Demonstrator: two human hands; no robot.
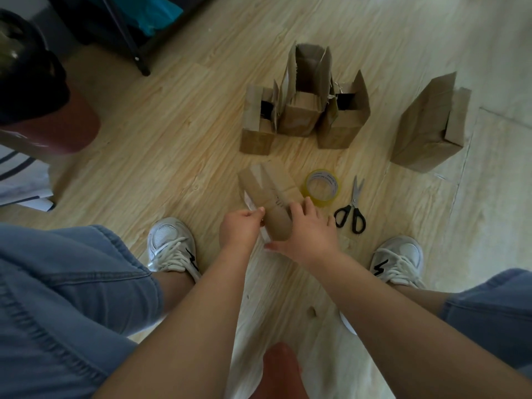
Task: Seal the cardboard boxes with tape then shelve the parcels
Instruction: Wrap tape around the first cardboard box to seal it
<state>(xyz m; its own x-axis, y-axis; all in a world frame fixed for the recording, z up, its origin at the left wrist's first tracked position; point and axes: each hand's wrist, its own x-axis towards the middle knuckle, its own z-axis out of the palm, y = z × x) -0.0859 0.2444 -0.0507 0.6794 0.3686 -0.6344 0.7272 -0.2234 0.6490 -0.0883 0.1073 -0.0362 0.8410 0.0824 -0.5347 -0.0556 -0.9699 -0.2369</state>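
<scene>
Cardboard box [267, 194] lies on the wooden floor [172, 145] at frame centre. The left grip [240, 228] pinches a pale strip [249, 200] along the box's left edge. The right grip [311, 234] clasps its near right end, fingers curled over it. Just right sit a tape roll [321, 188] and black-handled scissors [352, 210]; open boxes [299, 116] stand above.

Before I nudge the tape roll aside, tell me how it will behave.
The tape roll lies flat, hole up, on the wood floor, so a push would probably slide it, not roll it. It is a hollow ring, so likely light. Tipped on edge, it could roll toward the scissors beside it.
</scene>
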